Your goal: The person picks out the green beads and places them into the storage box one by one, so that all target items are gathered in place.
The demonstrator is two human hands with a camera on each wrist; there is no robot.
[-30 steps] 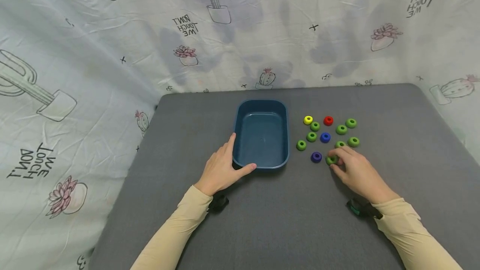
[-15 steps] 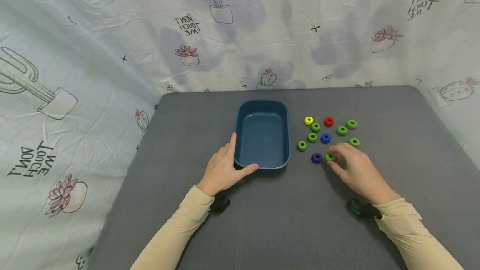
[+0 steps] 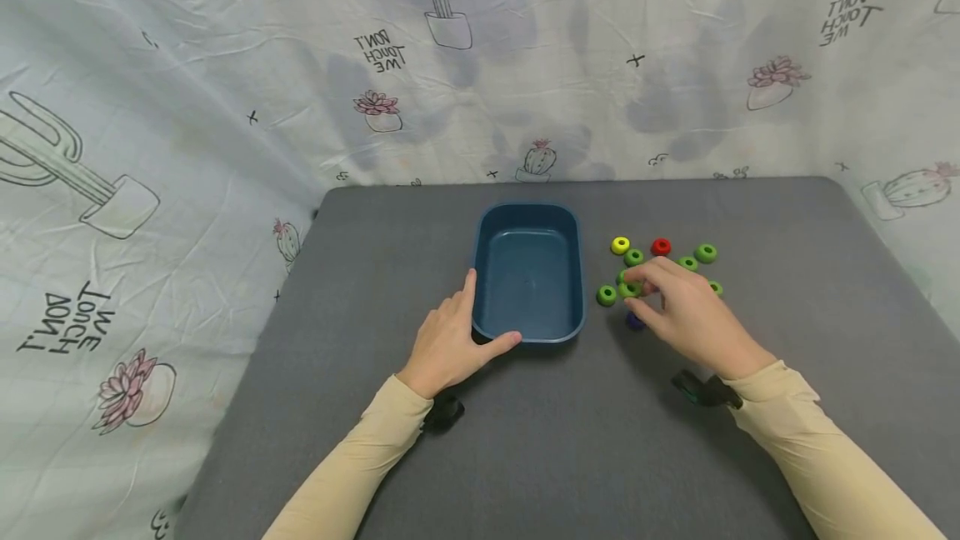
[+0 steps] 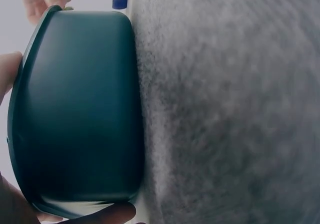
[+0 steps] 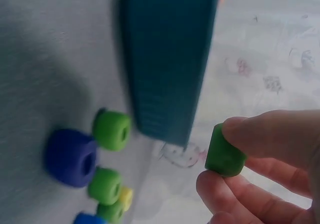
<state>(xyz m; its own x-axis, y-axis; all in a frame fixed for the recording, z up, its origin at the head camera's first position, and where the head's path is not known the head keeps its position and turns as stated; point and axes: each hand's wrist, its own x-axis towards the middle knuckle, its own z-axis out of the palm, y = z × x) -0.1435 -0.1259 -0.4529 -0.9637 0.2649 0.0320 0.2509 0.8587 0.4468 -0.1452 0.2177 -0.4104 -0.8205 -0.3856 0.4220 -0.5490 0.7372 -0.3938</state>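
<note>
My right hand pinches a green bead between thumb and fingertips, held up off the table near the other beads. A dark blue plastic bin stands at the middle of the table. At its near left corner my left hand rests with fingers spread, index finger along the left side and thumb along the front rim. Beneath the right hand a purple bead is partly hidden in the head view. Several loose green beads lie to the right of the bin.
A yellow bead and a red bead lie toward the back of the group. One blue bead shows at the right wrist view's lower edge. Behind the grey table hangs a printed white cloth.
My right hand has lifted the green bead and carried it leftward, toward the bin and over the other beads. My left hand stays at the bin's corner.
</note>
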